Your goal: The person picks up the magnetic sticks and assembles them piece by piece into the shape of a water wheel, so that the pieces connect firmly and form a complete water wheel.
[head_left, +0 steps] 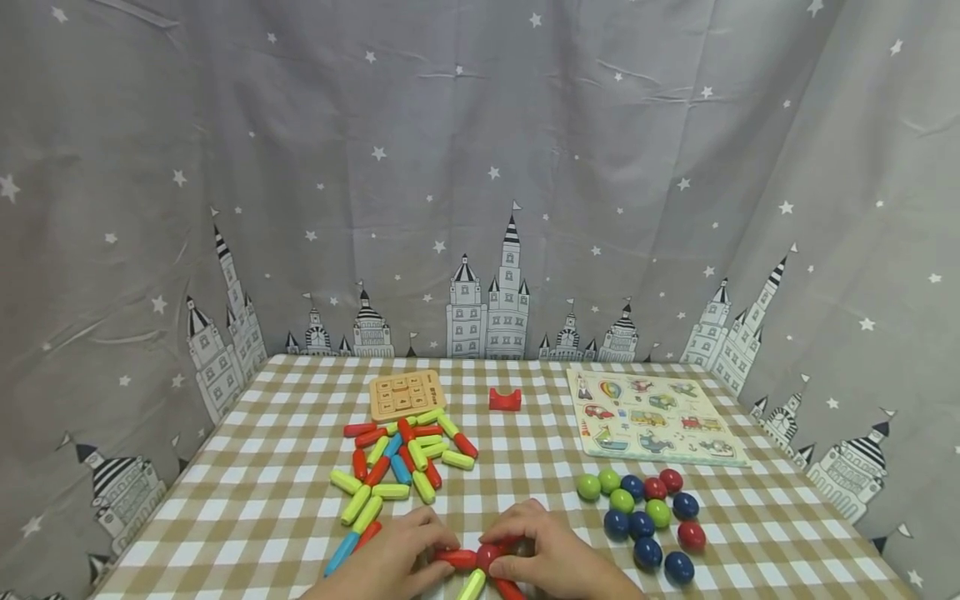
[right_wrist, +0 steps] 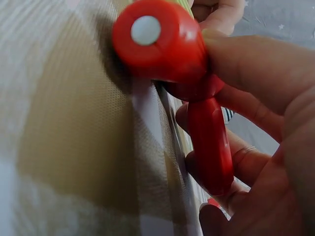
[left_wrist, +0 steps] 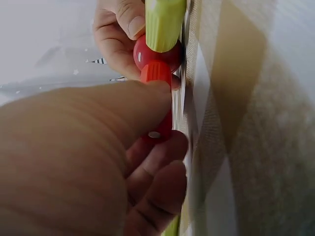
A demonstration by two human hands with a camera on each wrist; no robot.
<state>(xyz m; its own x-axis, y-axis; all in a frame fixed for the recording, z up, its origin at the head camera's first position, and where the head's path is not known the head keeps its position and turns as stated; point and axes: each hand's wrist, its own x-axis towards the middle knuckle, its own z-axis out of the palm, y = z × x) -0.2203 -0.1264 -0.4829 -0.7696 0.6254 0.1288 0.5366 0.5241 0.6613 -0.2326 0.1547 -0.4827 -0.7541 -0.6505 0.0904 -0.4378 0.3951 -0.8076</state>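
Close to the front table edge, my left hand [head_left: 397, 557] pinches a red rod [head_left: 456, 559] between thumb and fingers. One end of this rod meets a dark red ball [head_left: 487, 557]. My right hand [head_left: 555, 552] grips that ball, thumb on its near side. A yellow-green rod [head_left: 472, 585] and another red rod [head_left: 512, 590] spread from the ball towards the near side. In the right wrist view, a red rod [right_wrist: 162, 44] shows a white disc at its end, and a further red rod [right_wrist: 210, 145] lies along the right fingers.
Red, yellow-green and blue rods [head_left: 390, 492] lie heaped at left, beside a wooden number board [head_left: 407, 395]. A red notched block [head_left: 505, 400] stands at the back. Picture boards [head_left: 652, 414] lie back right, with several coloured balls [head_left: 641, 524] in front. A grey curtain [head_left: 480, 125] hangs behind.
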